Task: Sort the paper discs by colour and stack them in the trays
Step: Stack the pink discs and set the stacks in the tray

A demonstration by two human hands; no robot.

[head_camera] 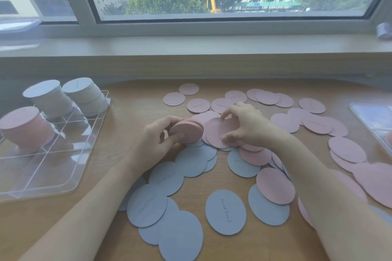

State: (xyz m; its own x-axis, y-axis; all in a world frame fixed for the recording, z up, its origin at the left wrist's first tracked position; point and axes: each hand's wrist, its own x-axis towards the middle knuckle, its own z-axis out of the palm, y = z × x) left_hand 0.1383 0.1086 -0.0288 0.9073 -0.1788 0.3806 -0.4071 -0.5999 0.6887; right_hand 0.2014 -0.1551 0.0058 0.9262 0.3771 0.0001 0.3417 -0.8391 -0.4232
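My left hand (pixel 158 134) grips a small stack of pink discs (pixel 188 131) just above the table's middle. Right beside it, my right hand (pixel 244 123) pinches one pink disc (pixel 216 131) by its edges, touching the stack. Loose pink discs (pixel 314 123) lie scattered over the far and right part of the table. Blue-grey discs (pixel 226 212) lie nearer to me, some overlapping. A clear divided tray (pixel 70 174) on the left holds a pink stack (pixel 23 127) and two pale blue-grey stacks (pixel 49 99).
A second clear tray (pixel 373 118) sits at the right edge, partly out of view. Behind the wooden table (pixel 131 108) runs a windowsill (pixel 191 45) below a large window. A small grey object (pixel 384 30) rests on the sill at the right.
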